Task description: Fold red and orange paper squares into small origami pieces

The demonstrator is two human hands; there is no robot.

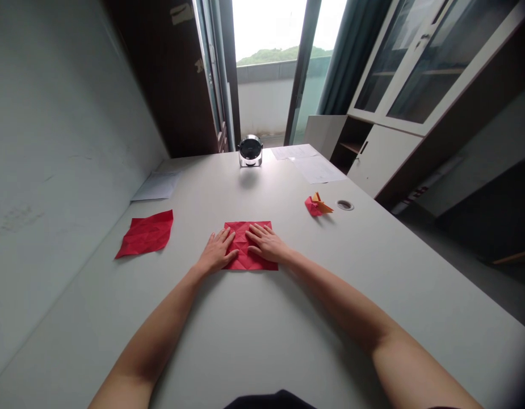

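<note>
Though white sheets [316,170] look unreadable, left grip [219,250] and right grip [265,242] spread over red paper [242,243].

Left hand [217,250] and right hand [265,243] both bare. Left arm [162,332] and right arm [341,295] bare along visible length, tapering forward. Near-black garment [271,401] at bottom edge, curved outline, 1 small central peak. Dark sliver [452,407] by right arm, too cropped to identify.

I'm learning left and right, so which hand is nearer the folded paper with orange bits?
The right hand. It lies on a red sheet, the folded paper ahead and rightward; the left hand is at that sheet's left edge, farther away.
</note>
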